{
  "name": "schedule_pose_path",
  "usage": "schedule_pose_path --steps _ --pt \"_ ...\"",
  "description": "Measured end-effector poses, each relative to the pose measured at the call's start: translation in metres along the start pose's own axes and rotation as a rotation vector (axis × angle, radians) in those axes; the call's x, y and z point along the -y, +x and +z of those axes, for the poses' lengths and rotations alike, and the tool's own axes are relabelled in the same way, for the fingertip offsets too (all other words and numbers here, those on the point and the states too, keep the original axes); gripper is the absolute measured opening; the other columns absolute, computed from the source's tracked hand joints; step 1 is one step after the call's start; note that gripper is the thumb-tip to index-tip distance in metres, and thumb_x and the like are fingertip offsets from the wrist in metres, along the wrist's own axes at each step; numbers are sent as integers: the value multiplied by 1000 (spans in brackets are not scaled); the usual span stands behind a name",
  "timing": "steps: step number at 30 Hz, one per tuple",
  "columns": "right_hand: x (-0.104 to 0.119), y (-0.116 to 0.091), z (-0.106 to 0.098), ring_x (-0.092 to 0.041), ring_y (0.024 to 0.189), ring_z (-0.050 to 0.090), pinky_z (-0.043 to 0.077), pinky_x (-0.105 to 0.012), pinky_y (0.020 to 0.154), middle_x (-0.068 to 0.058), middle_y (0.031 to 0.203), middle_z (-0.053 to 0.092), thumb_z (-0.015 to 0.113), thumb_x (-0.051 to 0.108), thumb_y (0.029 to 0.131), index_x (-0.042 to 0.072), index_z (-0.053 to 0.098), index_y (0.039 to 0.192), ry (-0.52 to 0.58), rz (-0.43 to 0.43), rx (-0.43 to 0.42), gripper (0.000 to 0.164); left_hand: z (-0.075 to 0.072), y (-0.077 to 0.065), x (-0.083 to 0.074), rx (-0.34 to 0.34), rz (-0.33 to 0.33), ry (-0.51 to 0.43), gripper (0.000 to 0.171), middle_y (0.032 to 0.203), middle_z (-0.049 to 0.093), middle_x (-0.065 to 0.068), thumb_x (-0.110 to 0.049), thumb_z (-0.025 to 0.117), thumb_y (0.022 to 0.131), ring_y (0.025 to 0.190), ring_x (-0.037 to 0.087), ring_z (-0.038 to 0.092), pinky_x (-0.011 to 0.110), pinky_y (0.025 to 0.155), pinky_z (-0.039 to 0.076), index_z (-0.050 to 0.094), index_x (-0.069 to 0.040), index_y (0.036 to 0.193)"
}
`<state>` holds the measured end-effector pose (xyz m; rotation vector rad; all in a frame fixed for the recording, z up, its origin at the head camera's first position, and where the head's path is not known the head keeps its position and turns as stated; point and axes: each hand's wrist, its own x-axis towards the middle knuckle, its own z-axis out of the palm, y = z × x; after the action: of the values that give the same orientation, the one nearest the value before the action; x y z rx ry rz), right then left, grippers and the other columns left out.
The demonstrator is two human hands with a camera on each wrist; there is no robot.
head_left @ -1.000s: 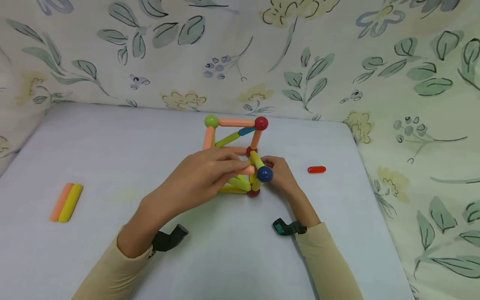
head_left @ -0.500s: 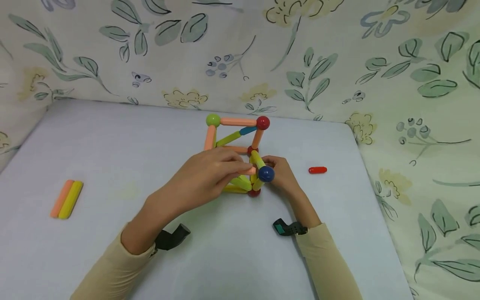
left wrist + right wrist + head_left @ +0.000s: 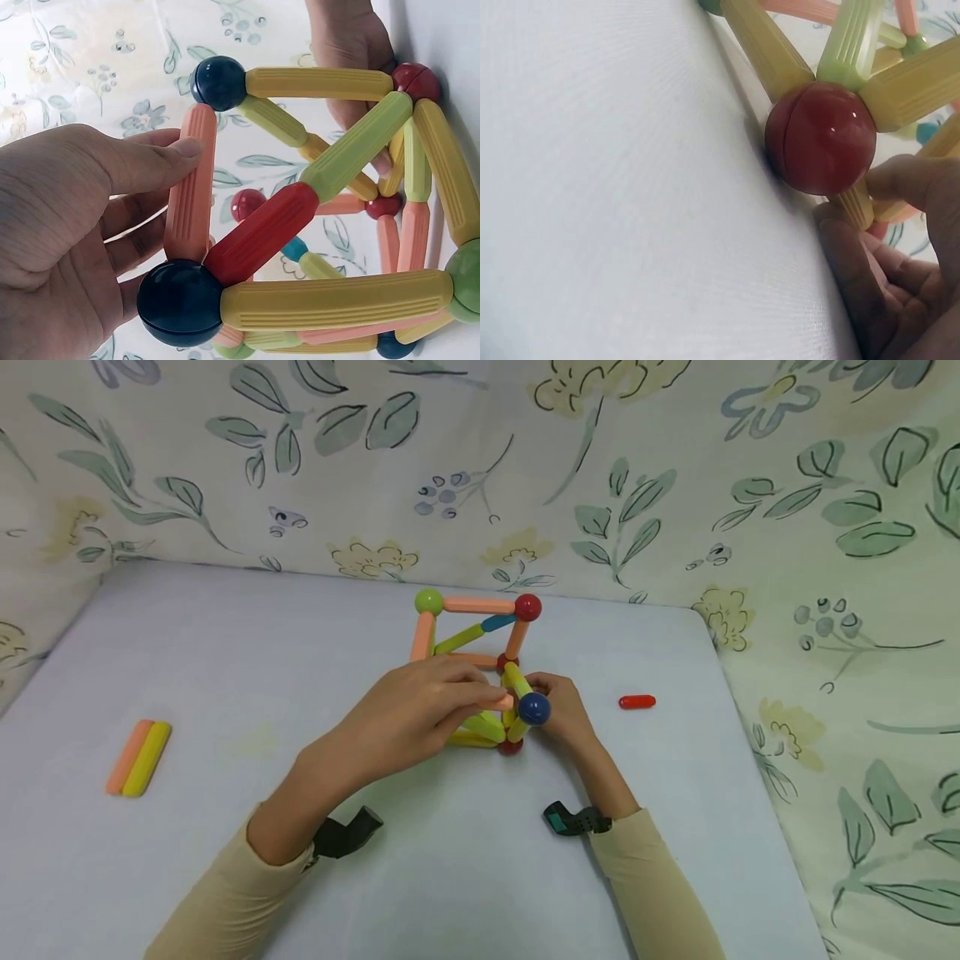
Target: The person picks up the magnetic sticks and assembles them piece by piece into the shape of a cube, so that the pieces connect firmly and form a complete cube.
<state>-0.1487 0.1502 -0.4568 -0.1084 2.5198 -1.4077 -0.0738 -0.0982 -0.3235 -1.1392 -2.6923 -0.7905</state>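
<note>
A frame of magnetic sticks and balls stands on the table between both hands. My left hand [image 3: 420,710] pinches a salmon stick [image 3: 191,187] between thumb and fingers. In the left wrist view its lower end meets a dark blue ball [image 3: 180,304], and its upper end is right at another dark blue ball [image 3: 217,82]. A red stick [image 3: 262,232] and a yellow stick [image 3: 337,300] also run from the lower ball. Low on the frame's right side, my right hand [image 3: 562,710] grips a yellow stick [image 3: 855,206] beside a red ball [image 3: 821,139], close to the tabletop.
A loose red stick [image 3: 637,702] lies to the right of the frame. Salmon [image 3: 129,758] and yellow [image 3: 147,760] sticks lie side by side at the left. Floral cloth [image 3: 480,468] hangs behind the white table [image 3: 450,885].
</note>
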Motion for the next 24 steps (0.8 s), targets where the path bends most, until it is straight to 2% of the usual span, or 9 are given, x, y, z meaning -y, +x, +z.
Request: schedule_pose_path --steps 5,11,16,18,20,22,24 --pt "-1 0 1 -27 99 61 57 -27 84 -18 111 71 71 30 103 0 72 126 -2 13 -2 38 -1 1 0 15 -9 -11 33 129 73 -1 -14 75 99 137 21 59 40 98 59 76 -17 133" --pt "-8 -5 -10 -29 107 63 57 -39 96 -17 120 73 71 27 100 1 69 131 -41 -83 50 40 2 1 3 10 -22 -36 33 127 73 -2 -13 75 99 136 19 59 37 94 59 76 -17 132" --pt "-15 -30 -23 -27 102 68 59 -39 90 -13 118 74 70 19 99 5 71 130 -88 -192 7 34 8 1 5 -7 -19 -45 29 122 72 -5 -18 73 101 132 15 61 33 91 58 77 -18 129" --pt "-14 -43 -28 -26 104 68 61 -42 91 -10 119 74 68 13 99 6 70 131 -91 -276 50 33 8 0 5 -19 -22 -47 27 121 72 -7 -21 72 101 132 14 61 33 91 58 78 -19 128" --pt "-10 -54 -33 -25 109 68 60 -46 95 -7 121 74 68 10 99 8 68 133 -76 -359 135 35 6 -1 5 -24 -27 -52 27 120 72 -8 -23 72 101 134 13 60 33 91 58 78 -20 128" --pt "-6 -62 -37 -22 114 68 59 -48 100 -2 123 73 71 10 98 11 67 134 -59 -419 199 37 5 -2 4 -22 -25 -56 27 122 72 -8 -25 71 102 136 13 59 33 92 58 78 -20 128" --pt "-2 -65 -37 -18 114 67 58 -46 102 3 122 73 76 13 96 13 68 133 -42 -450 222 37 3 -1 4 -19 -19 -62 28 123 72 -8 -25 71 102 137 13 58 34 93 58 78 -19 128"
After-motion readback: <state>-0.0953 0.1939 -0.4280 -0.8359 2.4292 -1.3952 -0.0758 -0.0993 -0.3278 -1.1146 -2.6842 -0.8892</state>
